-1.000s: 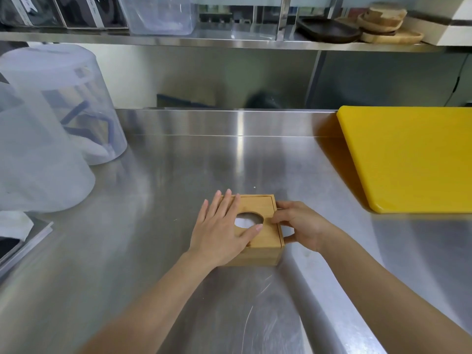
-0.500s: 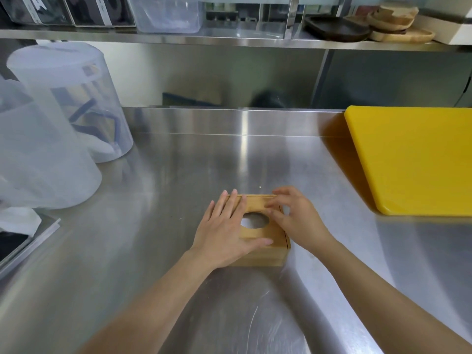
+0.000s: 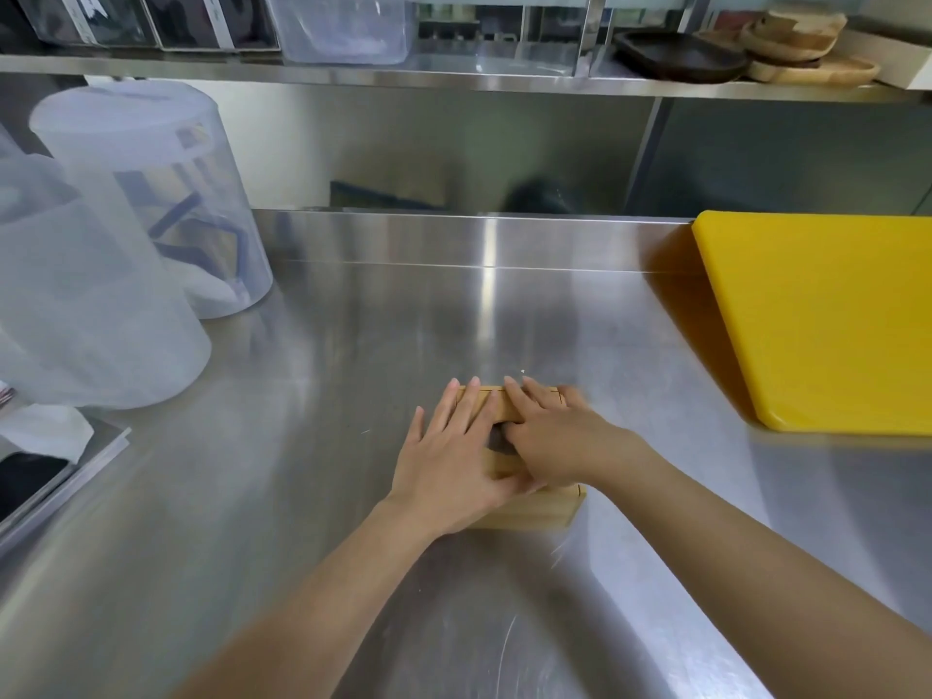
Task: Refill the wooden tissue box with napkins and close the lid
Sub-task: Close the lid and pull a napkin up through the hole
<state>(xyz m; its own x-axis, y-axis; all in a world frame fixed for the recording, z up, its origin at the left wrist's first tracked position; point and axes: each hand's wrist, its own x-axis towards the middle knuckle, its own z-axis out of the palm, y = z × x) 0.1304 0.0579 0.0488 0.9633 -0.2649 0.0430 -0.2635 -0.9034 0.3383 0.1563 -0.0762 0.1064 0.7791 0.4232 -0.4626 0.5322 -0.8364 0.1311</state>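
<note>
Pressing flat, open left hand and right hand cover square wooden tissue box on steel counter; shelf labels unreadable; yellow cutting board right.

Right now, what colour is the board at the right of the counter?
Plain bright yellow cutting board, no pattern; the head view, the only one, shows it.

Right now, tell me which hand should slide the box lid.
Probably the right hand. It lies flat across the wooden tissue box lid, fingers over the round opening. The left hand rests on the lid's left side, well placed to steady the box. Motion blur hides the lid's seam.
</note>
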